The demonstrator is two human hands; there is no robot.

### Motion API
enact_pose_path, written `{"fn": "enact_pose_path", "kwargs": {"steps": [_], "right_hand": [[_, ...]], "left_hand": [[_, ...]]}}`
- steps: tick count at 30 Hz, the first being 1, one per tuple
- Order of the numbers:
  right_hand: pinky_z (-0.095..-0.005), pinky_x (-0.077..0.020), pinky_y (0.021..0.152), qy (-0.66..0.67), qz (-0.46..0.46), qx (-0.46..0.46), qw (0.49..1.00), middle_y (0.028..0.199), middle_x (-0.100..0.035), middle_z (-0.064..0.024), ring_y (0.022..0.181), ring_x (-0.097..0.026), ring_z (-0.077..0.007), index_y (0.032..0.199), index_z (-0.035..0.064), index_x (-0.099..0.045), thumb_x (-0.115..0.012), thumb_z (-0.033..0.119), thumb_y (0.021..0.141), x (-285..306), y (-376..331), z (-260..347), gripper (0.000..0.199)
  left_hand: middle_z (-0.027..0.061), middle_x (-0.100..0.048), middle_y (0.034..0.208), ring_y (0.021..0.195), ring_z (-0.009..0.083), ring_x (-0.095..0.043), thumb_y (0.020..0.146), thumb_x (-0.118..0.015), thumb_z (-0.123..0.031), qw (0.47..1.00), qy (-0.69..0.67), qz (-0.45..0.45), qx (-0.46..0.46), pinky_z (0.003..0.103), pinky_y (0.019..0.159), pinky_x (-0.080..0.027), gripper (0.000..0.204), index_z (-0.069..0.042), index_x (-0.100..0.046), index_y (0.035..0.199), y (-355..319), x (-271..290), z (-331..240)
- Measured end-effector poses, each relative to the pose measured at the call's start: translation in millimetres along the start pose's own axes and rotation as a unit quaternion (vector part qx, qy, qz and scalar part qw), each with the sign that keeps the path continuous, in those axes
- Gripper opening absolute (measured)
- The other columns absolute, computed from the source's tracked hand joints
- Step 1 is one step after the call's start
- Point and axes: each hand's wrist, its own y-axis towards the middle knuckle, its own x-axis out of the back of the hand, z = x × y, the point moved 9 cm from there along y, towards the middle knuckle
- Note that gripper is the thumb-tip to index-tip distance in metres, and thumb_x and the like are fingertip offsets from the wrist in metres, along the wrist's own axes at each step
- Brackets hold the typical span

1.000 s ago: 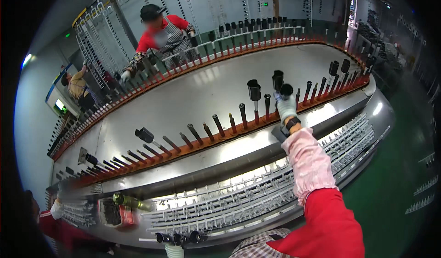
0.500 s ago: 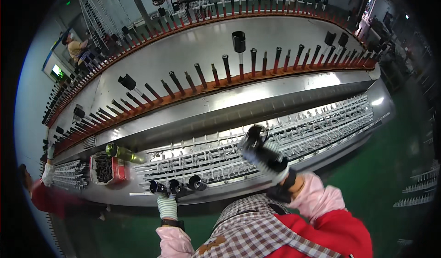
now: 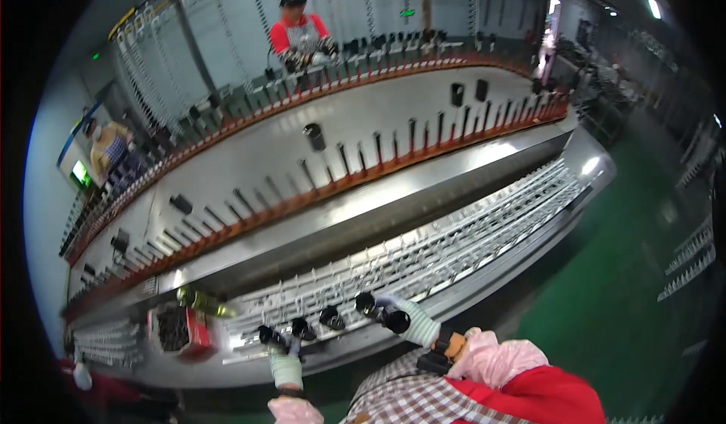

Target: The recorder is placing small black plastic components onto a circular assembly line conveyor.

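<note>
"From the head view, what are you holding?"
"My right hand (image 3: 417,324) grasps a pair of black cups (image 3: 397,320). My left hand (image 3: 286,367) seems clenched under a row of black cups (image 3: 331,318) at the table's (image 3: 181,371) near side."
"How will they handle?"
"Light and stiff, I judge, perhaps slippery under gloves and easily scuffed; I'd take them low."
"What differs from half a second ago?"
"My right hand is closer to my left, the pair now just right of the row."
</note>
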Motion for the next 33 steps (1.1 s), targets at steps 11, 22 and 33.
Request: {"fn": "enact_pose_path", "kwargs": {"steps": [11,22,33], "right_hand": [[-0.0296,-0.0495,0.056,-0.062,0.132,-0.239,0.96,0.074,-0.064,-0.0073,0.059,-0.059,-0.0136,0.108,0.0043,-0.058,-0.053,0.009,0.086,46,-4,-39,0.023],[-0.0337,-0.0443,0.091,-0.234,-0.28,0.085,0.927,0.116,-0.059,-0.0175,0.108,-0.056,-0.0269,0.124,0.0028,-0.047,-0.056,0.012,0.086,383,206,78,0.04],[-0.0314,-0.0436,0.048,0.072,-0.214,0.069,0.972,0.07,-0.055,-0.0056,0.047,-0.049,-0.0151,0.104,0.0051,-0.053,-0.06,0.017,0.085,395,355,38,0.023]], "left_hand": [[0.0036,-0.054,0.069,0.051,0.0146,-0.049,0.08,-0.063,-0.009,1.0,0.011,0.024,-0.017,0.032,0.041,-0.041,0.023,-0.01,-0.052,0.101,-3,-10,-20],[0.0077,-0.057,0.063,0.054,0.0173,-0.047,0.087,-0.056,-0.023,0.986,0.163,-0.043,0.017,0.034,0.053,-0.038,0.028,0.004,-0.06,0.08,-54,-58,-60],[0.0147,-0.058,0.07,0.066,0.027,-0.053,0.081,-0.051,-0.011,0.969,0.212,-0.106,0.074,0.04,0.06,-0.041,0.02,0.007,-0.058,0.081,-59,-93,-29]]}}
